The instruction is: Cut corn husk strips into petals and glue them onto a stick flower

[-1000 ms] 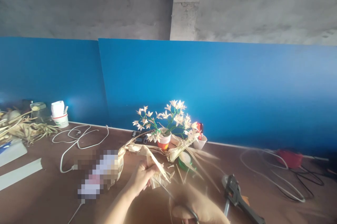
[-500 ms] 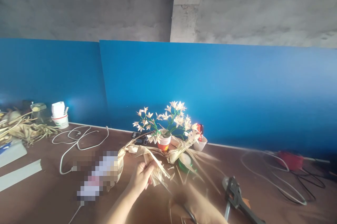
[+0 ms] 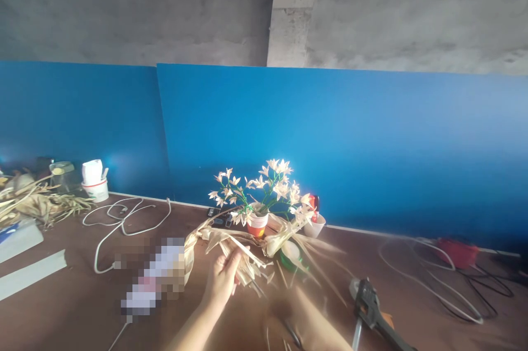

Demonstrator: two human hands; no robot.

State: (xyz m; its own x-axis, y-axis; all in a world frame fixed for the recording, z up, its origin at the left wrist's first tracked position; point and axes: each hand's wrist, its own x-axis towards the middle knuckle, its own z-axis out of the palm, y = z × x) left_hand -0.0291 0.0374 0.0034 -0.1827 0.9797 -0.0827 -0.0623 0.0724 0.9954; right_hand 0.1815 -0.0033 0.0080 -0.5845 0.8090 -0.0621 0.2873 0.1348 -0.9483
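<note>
My left hand pinches a pale dried corn husk between thumb and fingers, and its strips trail to the right. My right hand is badly smeared by glare and motion. It is closed on what look like scissors: a thin blade points at the husk, and a dark handle shows below the hand. More husks lie just beyond. Behind them a red and white paper cup holds white husk flowers on green stems.
A glue gun lies at the right on the brown table. A green round container and a white cup stand near the flowers. White cable coils at left, by a husk pile. A blue partition closes the back.
The husk strip in my left hand has shifted slightly, its front part now higher. My right hand and the dark handle have moved a little; the blade remains beside the husk.
</note>
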